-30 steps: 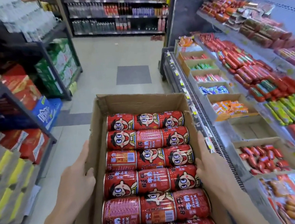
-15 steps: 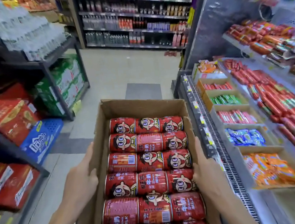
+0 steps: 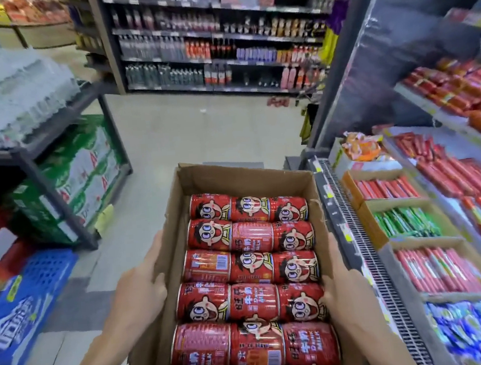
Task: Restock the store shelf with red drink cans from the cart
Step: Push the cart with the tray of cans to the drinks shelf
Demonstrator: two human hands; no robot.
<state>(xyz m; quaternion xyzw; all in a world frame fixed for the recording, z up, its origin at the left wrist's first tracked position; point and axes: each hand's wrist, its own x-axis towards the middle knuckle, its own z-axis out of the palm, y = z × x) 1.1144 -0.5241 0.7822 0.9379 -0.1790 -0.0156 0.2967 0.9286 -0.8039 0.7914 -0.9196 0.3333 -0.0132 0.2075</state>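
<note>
An open cardboard box (image 3: pixel 247 178) fills the lower middle of the view. It is packed with red drink cans (image 3: pixel 252 268) lying on their sides in rows of three, printed with a cartoon face. My left hand (image 3: pixel 139 284) presses flat against the box's left outer wall, fingers straight and pointing forward. On the right wall my right hand (image 3: pixel 341 287) lies the same way, its inner edge at the rim beside the cans. The box's underside and whatever carries it are hidden.
A chiller shelf (image 3: pixel 354 230) with sausages and snack trays runs close along the right. Left stands a dark metal rack (image 3: pixel 44 182) with water packs, green cartons and a blue crate (image 3: pixel 26 311). Pale aisle floor (image 3: pixel 200 133) leads to a drinks shelf (image 3: pixel 207 54).
The box, held between both hands, has moved forward along the aisle. The view has lifted, showing more of the far drinks shelf, and the chiller trays have slid back past me.
</note>
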